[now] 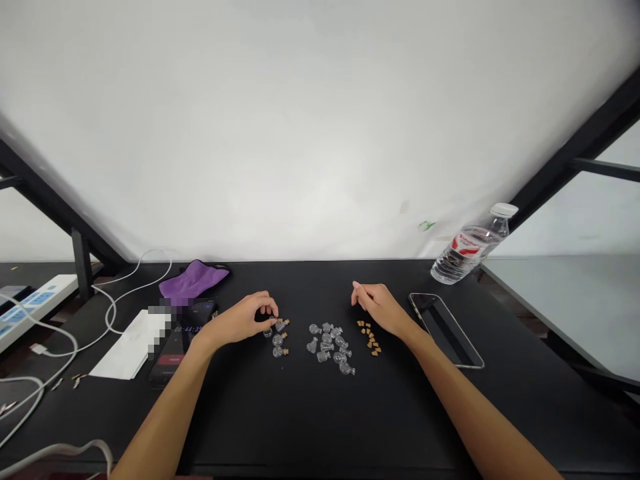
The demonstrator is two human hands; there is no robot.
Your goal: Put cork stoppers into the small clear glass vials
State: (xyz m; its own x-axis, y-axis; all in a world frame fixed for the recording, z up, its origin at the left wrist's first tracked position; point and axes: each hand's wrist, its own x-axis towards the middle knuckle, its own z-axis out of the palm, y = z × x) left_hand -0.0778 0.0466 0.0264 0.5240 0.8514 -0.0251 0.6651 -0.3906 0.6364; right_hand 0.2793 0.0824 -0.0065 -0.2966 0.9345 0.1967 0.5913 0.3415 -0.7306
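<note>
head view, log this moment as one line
left hand: fingertips at corked bottles, grip unclear | right hand: near loose corks, nothing visibly held | uncorked bottles: grouped between hands | water bottle: far right

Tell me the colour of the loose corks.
The loose corks are light brown; the head view, the only one, shows them.

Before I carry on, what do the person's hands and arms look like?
The left hand and right hand are ungloved, with no rings or watch visible. Both forearms are bare down to the picture's lower edge: no sleeve, bracelet or cable shows.
</note>
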